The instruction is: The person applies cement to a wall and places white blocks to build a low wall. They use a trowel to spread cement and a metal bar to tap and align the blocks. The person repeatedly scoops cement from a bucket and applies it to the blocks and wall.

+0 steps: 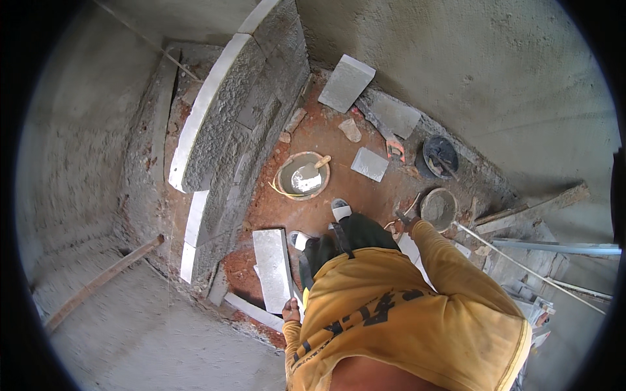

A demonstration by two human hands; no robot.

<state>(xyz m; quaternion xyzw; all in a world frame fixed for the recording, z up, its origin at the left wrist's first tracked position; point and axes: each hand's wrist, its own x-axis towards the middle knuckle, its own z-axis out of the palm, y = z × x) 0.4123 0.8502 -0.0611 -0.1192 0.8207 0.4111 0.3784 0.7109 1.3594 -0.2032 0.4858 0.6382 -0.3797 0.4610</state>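
Note:
My left hand [291, 311] is curled against the lower corner of a long, pale grey block [272, 268], which stands tilted beside my left foot. Its fingers look closed on that corner. My right hand [407, 223] reaches out to the right, next to a bucket of grey mortar [439, 210]. The fingers there look bent, close to a thin pale loop, and what they hold is too small to make out. In front of my feet sits a round tub [302, 176] of watery grey mix, with a wooden-handled trowel [319, 163] resting in it.
A curved block wall [222, 111] with a pale top edge rises on the left. Loose blocks [370, 163], a saw with an orange handle [395, 150] and a black bucket [440, 157] lie ahead. Planks [535, 208] and a long pale pole [521, 264] are at right.

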